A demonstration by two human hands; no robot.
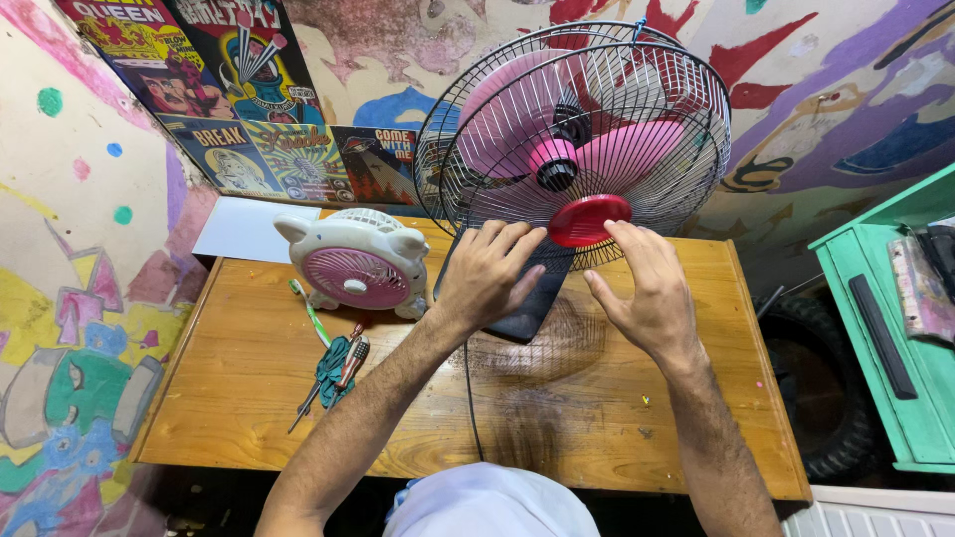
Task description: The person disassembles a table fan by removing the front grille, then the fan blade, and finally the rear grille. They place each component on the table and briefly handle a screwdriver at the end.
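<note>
- At the far middle of the wooden worktop (597, 418) stands a large electric fan with pink blades and a black wire guard (497, 109), tilted so that its face leans toward the near side.
- On the front of that guard sits a round red plastic centre cap (589, 219), just above both hands.
- Left hand (484, 273): open, fingers spread and pointing away, resting against the lower part of the wire guard, just left of the red cap and over the fan's dark base (532, 303).
- Right hand (645, 288): open and loosely curved, fingertips touching the guard's wires right under and beside the red cap; it grips nothing that I can make out.
- Left of the big fan, near it but apart, stands a small white plastic fan with a pink grille and two ear-like corners (358, 261).
- Near the small fan's foot lie a green-and-white strip (311, 313) and a small cluster of screwdrivers on a dark green cloth (336, 373), well to the left of the left hand.
- A thin black cable (468, 398) runs from the fan's base toward the near edge of the worktop.
- At the right, beside the worktop, stands a mint-green painted cabinet (880, 298).
- Behind everything, the far wall carries colourful posters (239, 99) and painted patches.
</note>
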